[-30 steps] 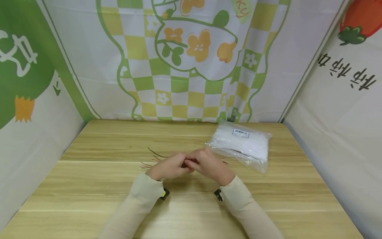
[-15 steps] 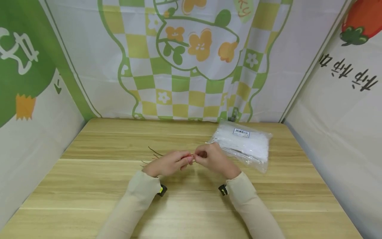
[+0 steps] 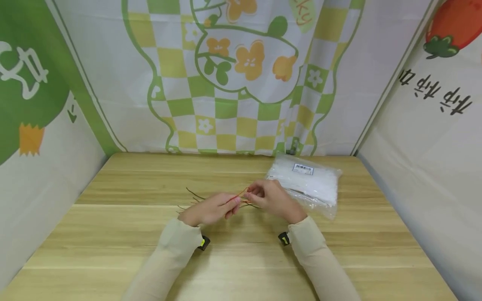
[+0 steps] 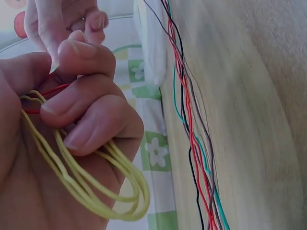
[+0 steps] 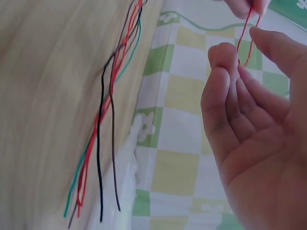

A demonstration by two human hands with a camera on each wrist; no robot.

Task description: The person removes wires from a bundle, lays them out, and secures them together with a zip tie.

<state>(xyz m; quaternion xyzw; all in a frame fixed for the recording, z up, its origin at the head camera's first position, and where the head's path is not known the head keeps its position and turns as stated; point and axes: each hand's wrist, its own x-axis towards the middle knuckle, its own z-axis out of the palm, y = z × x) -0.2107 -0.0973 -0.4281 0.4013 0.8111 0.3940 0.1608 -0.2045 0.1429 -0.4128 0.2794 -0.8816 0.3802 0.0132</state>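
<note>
Where it spans both hands (image 3: pixel 214 207) (image 3: pixel 275 201), the red wire (image 3: pixel 239 195) slants forward-right.

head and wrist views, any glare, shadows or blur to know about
Head view: soft shadows on the table beside the sleeves, glints on the plastic bag; left wrist view: yellow wires fairly crisp, right hand beyond washed out; right wrist view: table grain blurry, bag a pale, featureless patch.

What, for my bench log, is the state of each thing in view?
Left hand: curled, holding the yellow strand.
Right hand: holding the red strand.
Yellow strand: coiled into loops.
Red strand: doubled, running between both hands.
Wires: lying loosely together on the table.
Plastic bag: lying flat, filled; whether sealed, can't tell.
Curtain: hanging.
</note>
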